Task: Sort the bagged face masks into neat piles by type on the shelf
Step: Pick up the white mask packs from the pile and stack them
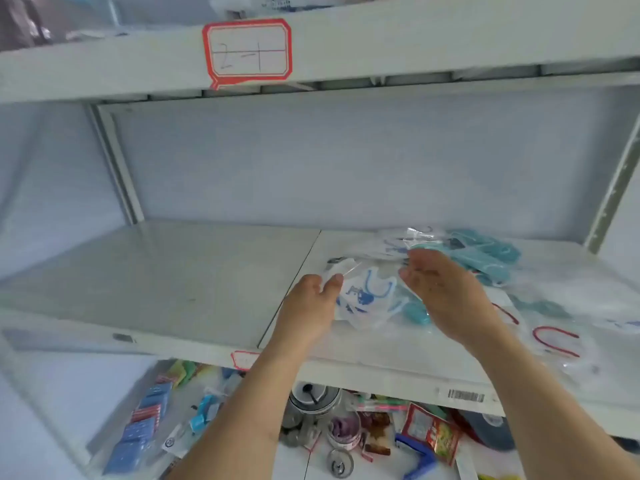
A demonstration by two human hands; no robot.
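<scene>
Bagged face masks sit on the right half of the pale shelf [173, 271], and the nearest one, a white mask with a blue print in a clear bag [363, 296], lies between the two hands just in from the front edge. The left hand [308, 306] pinches the bag's left corner between thumb and fingers. The right hand [446, 289] hovers at the bag's right side with fingers loosely curled and slightly spread; whether its fingertips touch the film cannot be told through the blur. Just to the right, near the shelf's front, lie clear bags holding masks with red ear loops [554, 337]. Farther back and right, a loose heap of teal bagged masks [485, 251] rests close to the rear panel, with more blue-printed white ones [398, 244] beside it. The shelf's left half holds nothing that shows. These packets look very light and floppy, and the glossy film is likely slippery, so a stack would probably slide if nudged. A sound hold would be a pinch at a corner or along the sealed edge, where the film is flat, with the other hand supporting the far side while squaring the bag onto its pile.
</scene>
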